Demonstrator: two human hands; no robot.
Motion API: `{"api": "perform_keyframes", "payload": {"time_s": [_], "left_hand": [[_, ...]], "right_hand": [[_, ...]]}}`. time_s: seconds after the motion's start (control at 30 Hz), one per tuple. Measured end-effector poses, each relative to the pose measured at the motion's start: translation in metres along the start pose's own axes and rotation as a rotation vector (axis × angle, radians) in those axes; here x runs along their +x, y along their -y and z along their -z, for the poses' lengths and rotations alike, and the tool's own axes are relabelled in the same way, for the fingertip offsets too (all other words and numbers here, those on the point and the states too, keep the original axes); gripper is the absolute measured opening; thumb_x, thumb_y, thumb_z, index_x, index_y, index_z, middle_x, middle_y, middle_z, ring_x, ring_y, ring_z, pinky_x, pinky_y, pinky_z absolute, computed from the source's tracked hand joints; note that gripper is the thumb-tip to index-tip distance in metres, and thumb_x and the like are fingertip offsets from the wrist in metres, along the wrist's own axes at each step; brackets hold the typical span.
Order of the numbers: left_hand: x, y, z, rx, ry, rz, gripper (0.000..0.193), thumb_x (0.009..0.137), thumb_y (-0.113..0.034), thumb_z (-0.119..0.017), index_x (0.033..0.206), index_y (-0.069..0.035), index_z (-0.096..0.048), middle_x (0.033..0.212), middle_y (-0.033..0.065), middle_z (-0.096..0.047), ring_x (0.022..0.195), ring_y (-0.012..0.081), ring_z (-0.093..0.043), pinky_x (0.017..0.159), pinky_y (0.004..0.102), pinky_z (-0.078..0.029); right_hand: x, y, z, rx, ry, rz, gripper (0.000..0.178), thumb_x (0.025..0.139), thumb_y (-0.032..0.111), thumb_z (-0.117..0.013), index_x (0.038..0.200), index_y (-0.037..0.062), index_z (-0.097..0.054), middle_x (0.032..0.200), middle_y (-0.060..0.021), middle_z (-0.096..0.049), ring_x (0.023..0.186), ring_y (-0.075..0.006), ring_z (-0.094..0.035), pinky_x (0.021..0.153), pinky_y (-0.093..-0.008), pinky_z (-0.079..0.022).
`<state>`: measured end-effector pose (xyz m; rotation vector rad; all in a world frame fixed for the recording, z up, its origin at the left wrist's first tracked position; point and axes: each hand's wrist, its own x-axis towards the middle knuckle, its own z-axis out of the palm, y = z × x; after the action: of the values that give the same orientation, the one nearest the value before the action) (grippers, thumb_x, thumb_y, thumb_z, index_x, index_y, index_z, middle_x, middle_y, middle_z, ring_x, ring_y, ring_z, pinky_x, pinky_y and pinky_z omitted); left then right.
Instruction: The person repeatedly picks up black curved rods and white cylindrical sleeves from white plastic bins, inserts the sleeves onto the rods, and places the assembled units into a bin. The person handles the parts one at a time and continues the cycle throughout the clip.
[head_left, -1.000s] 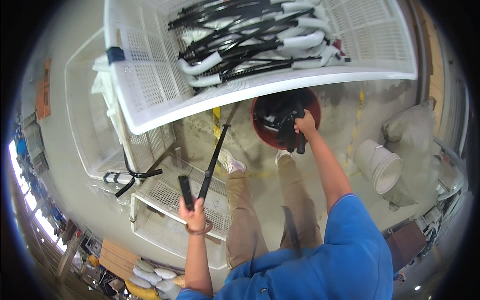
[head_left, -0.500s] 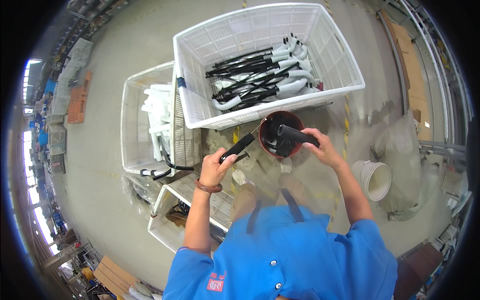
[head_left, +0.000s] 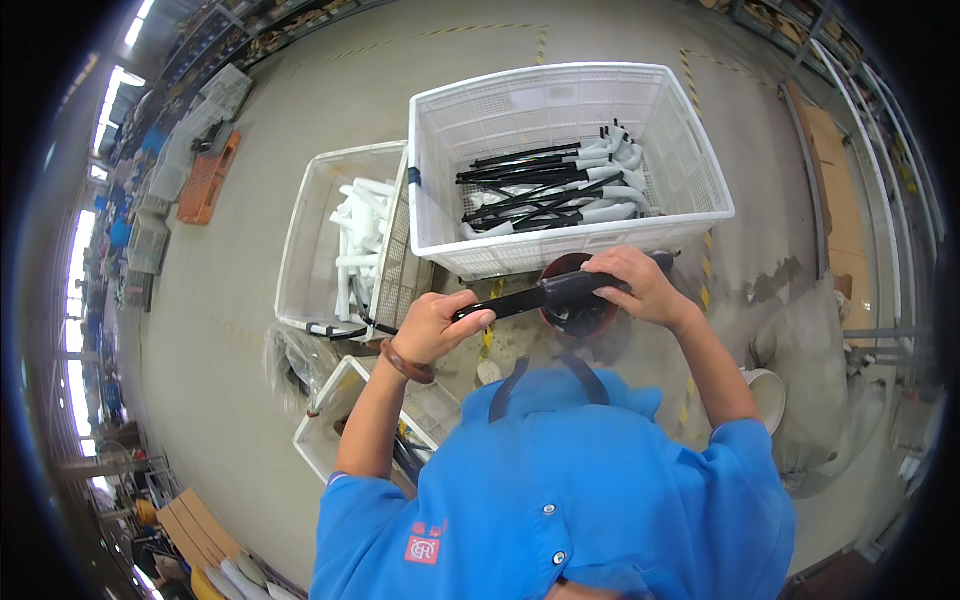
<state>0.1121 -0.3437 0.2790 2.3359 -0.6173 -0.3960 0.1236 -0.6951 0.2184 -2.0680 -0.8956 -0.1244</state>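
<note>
My left hand (head_left: 437, 325) is wrapped round a black metal tube (head_left: 512, 304) in front of me. My right hand (head_left: 640, 287) grips a black foam sleeve (head_left: 570, 288), fingers over its top. The tube's right end runs into the sleeve, so the two lie in one line, nearly level. Past the right hand, a dark end (head_left: 664, 260) of the held piece sticks out. Behind and below the sleeve stands a red bucket (head_left: 561, 264) with dark pieces inside, partly hidden by my right hand.
A large white crate (head_left: 575, 240) ahead holds several black tubes with white-wrapped curved ends. Left of it, a second crate (head_left: 300, 240) holds white wrapped pieces. Another crate (head_left: 318, 440) stands near my left arm. A white bucket (head_left: 766, 395) is at the right.
The tube and the foam sleeve were apart; now the tube's end is inside the sleeve. My right hand turned over the sleeve, and the view tilted up.
</note>
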Motion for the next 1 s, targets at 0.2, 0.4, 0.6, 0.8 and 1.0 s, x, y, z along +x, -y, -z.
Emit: {"api": "perform_keyframes", "payload": {"time_s": [0.2, 0.4, 0.6, 0.8, 1.0], "left_hand": [[-0.01, -0.006, -0.005, -0.157, -0.095, 0.031, 0.03, 0.092, -0.03, -0.065, 0.078, -0.003, -0.063, 0.059, 0.008, -0.058, 0.053, 0.0191, -0.055, 0.052, 0.0313, -0.044], [-0.02, -0.012, -0.019, -0.069, -0.133, 0.006, 0.039, 0.089, -0.039, -0.066, 0.074, -0.004, -0.061, 0.06, 0.0125, -0.059, 0.056, 0.0317, -0.06, 0.052, 0.0387, -0.046], [-0.024, -0.018, -0.032, -0.018, -0.162, -0.085, 0.044, 0.088, -0.045, -0.066, 0.072, -0.005, -0.057, 0.058, 0.0118, -0.057, 0.054, 0.0334, -0.059, 0.05, 0.0411, -0.046], [-0.021, -0.023, -0.049, 0.107, -0.138, -0.196, 0.046, 0.087, -0.051, -0.064, 0.075, -0.007, -0.058, 0.06, 0.0126, -0.058, 0.057, 0.0342, -0.061, 0.05, 0.0431, -0.048], [0.001, -0.023, -0.055, 0.064, -0.022, -0.127, 0.047, 0.089, -0.054, -0.059, 0.088, -0.007, -0.061, 0.07, 0.0149, -0.064, 0.067, 0.0379, -0.063, 0.059, 0.0459, -0.049]], "right_hand": [[0.017, 0.015, -0.001, -0.15, -0.004, 0.178, 0.055, 0.076, 0.009, -0.072, 0.129, 0.0105, -0.058, 0.106, -0.0103, -0.062, 0.094, -0.0321, -0.06, 0.084, -0.0411, -0.049], [0.027, 0.025, -0.01, -0.063, 0.157, 0.149, 0.057, 0.076, 0.015, -0.075, 0.13, 0.0094, -0.057, 0.093, -0.0111, -0.062, 0.082, -0.0291, -0.063, 0.073, -0.0384, -0.051], [0.038, 0.031, 0.01, 0.635, 0.649, -0.294, 0.04, 0.089, 0.023, -0.067, 0.122, 0.0031, -0.058, 0.083, -0.0038, -0.061, 0.068, -0.0116, -0.057, 0.06, -0.0289, -0.047], [0.049, 0.038, 0.007, 0.89, 0.959, -0.563, 0.039, 0.094, 0.04, -0.061, 0.102, 0.0021, -0.059, 0.07, 0.0021, -0.054, 0.052, -0.0024, -0.046, 0.049, -0.0199, -0.036], [0.064, 0.078, -0.059, 0.01, 0.712, -0.215, 0.04, 0.077, 0.028, -0.071, 0.104, 0.0007, -0.059, 0.081, -0.021, -0.066, 0.08, -0.0405, -0.064, 0.068, -0.0498, -0.049]]}}
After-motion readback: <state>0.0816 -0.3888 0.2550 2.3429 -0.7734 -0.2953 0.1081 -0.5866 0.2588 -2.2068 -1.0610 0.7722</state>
